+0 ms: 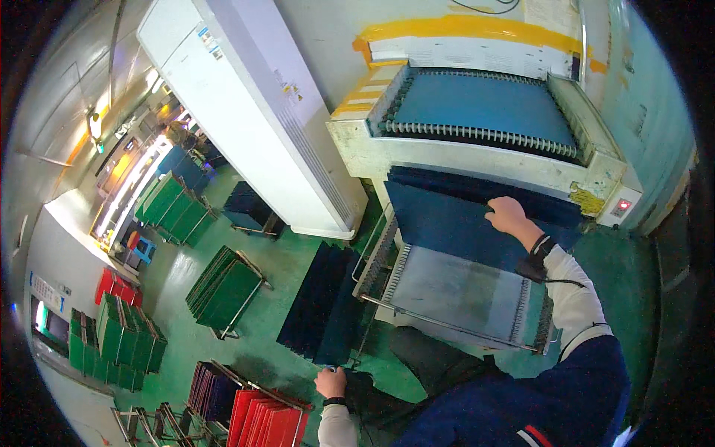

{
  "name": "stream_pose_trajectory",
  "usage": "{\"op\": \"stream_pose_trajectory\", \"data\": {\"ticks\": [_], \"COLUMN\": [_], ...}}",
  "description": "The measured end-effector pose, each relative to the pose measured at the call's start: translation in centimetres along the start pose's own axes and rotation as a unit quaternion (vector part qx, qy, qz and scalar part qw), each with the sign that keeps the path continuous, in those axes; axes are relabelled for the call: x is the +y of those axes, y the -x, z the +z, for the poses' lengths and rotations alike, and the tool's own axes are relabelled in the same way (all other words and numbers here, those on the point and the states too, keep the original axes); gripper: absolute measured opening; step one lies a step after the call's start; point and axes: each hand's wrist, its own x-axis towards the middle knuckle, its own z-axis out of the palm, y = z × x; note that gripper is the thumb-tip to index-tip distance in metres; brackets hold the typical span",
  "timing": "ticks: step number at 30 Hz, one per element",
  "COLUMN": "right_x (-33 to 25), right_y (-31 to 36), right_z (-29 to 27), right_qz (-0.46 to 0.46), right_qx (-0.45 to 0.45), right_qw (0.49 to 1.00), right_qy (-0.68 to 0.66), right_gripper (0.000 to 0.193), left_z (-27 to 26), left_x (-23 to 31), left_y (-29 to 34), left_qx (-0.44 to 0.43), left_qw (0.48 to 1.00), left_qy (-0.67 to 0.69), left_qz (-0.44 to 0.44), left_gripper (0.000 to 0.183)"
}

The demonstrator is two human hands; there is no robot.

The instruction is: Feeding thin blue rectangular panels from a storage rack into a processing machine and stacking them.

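A dark blue panel (439,220) leans in a slotted metal rack (465,290) in front of me. My right hand (509,217) is closed on its upper edge, with the fingers curled over. Behind it, more dark panels (477,186) stand close together. Low in the view, my left hand (330,382) is closed beside the near end of a row of dark panels (319,302). What its fingers hold, if anything, is hidden.
Beyond the rack stands a machine (477,153) with a blue bed (477,104) edged by rollers. A tall white cabinet unit (246,112) rises left of it. Racks of green panels (223,287) and red panels (268,421) stand on the green floor.
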Motion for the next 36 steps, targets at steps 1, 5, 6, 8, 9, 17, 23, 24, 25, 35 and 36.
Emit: {"op": "stream_pose_trajectory", "data": {"ticks": [1,5,6,8,9,17,23,24,25,35,36], "right_x": [0.4,1.0,0.9,0.7,0.6,0.3,0.1,0.1,0.1,-0.5,-0.5], "right_y": [-0.5,-2.6,-2.8,-3.0,-3.0,-2.6,-2.6,-2.6,-2.7,-2.7,-2.6], "right_z": [0.1,0.3,0.5,1.0,1.1,0.8,0.3,0.3,0.1,-0.9,-0.8], "right_qz": [0.017,0.004,-0.003,0.054,0.047,0.059,0.06,0.051,0.053,0.071,0.063], "right_qx": [-0.069,-0.14,-0.138,-0.181,-0.174,-0.107,-0.086,-0.083,-0.086,-0.089,-0.086], "right_qw": [0.994,0.987,0.988,0.979,0.981,0.991,0.993,0.994,0.994,0.994,0.994], "right_qy": [0.08,0.074,0.067,0.082,0.073,0.058,0.051,0.04,0.032,0.005,-0.003], "right_gripper": [0.029,0.034,0.034,0.035,0.035,0.032,0.043,0.043,0.046,0.047,0.047], "left_z": [0.0,-0.1,-0.1,-0.2,-0.2,-0.9,-0.9,-1.0,-1.0,-1.1,-1.0], "left_x": [-0.1,-0.2,-0.1,0.0,0.1,0.4,0.1,0.1,0.1,0.2,0.2], "left_y": [0.1,0.1,0.1,0.2,0.2,0.7,0.7,0.7,0.7,0.9,0.9], "left_qx": [0.004,-0.002,-0.004,-0.001,-0.004,-0.001,0.003,0.0,0.001,0.016,0.018], "left_qw": [1.0,1.0,1.0,1.0,1.0,1.0,1.0,0.999,0.999,0.999,0.999], "left_qy": [0.007,0.013,0.001,0.001,-0.003,0.002,0.024,0.046,0.046,0.037,0.04], "left_qz": [-0.006,0.005,0.007,0.003,0.002,-0.001,0.003,0.007,0.007,0.011,0.014], "left_gripper": [0.044,0.044,0.043,0.043,0.043,0.041,0.043,0.046,0.046,0.044,0.044]}}
